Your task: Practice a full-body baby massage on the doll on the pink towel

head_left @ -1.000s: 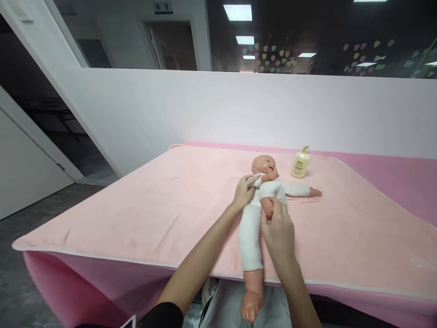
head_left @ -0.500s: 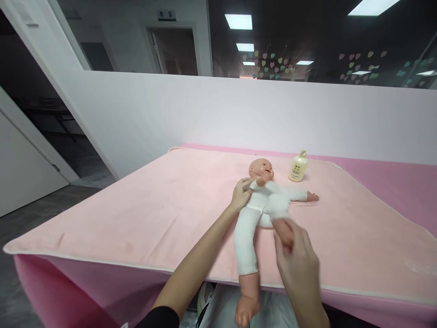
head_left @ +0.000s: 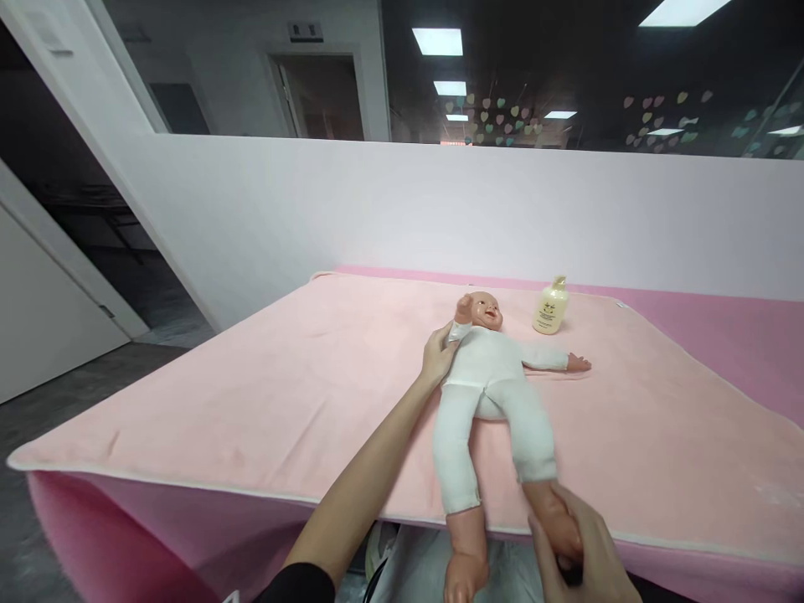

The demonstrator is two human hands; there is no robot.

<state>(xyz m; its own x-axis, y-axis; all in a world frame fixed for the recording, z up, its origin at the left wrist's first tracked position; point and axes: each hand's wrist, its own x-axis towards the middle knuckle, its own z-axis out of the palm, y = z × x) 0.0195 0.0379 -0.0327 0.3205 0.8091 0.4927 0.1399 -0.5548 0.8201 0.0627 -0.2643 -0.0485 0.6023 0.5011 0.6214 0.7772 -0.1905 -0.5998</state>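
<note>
A baby doll (head_left: 490, 360) with a white cloth body lies face up on a pale pink blanket (head_left: 264, 377), its head toward the wall. My left hand (head_left: 438, 356) is closed around the doll's arm on the left, near its chest, and that small hand stands up beside the head. Down at the near edge, my right hand (head_left: 581, 544) grips the bare foot of the leg on the right, thumb on one side and fingers on the other. The other foot (head_left: 466, 557) hangs over the blanket's near edge. The arm on the right lies stretched out sideways.
A pale yellow pump bottle (head_left: 550, 306) stands upright beyond the doll's outstretched arm. Behind the table rises a white wall (head_left: 402, 209) with a window above. A darker pink cover (head_left: 722, 327) shows under the blanket. At far left is a door (head_left: 50, 310).
My right hand has drawn the doll's leg from bent to stretched, down and to the right. The doll's arm at my left hand has swung up toward its head.
</note>
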